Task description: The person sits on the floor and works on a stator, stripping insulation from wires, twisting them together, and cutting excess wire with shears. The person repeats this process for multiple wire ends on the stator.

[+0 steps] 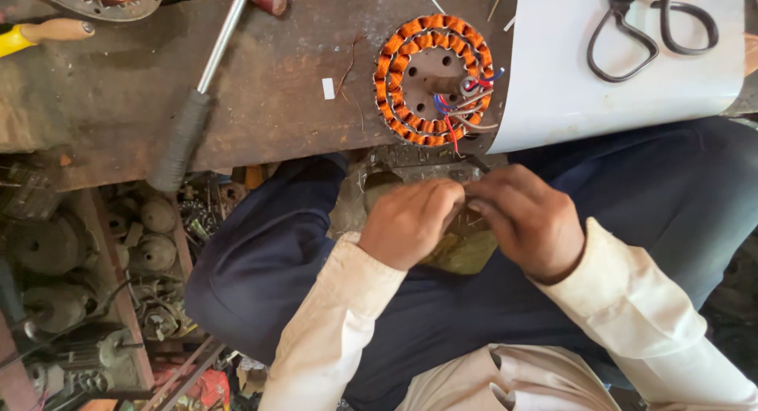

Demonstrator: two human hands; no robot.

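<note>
Down over the lap, the left hand (412,221) is curled knuckles-up, its fingers pressed together against the right hand (527,220), whose fingers pinch something too small to make out. Just above them on the table (276,87) lies a copper-wound coil ring (433,79), beside a white sheet (568,71) carrying scissors (647,24).

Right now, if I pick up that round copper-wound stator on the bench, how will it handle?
The stator is probably heavy for its size: dense orange copper coils ring a metal core. Lying flat, it seems unlikely to roll. Its loose red, blue and white lead wires look floppy and may snag or dangle, so lifting by the rim seems safer.
</note>
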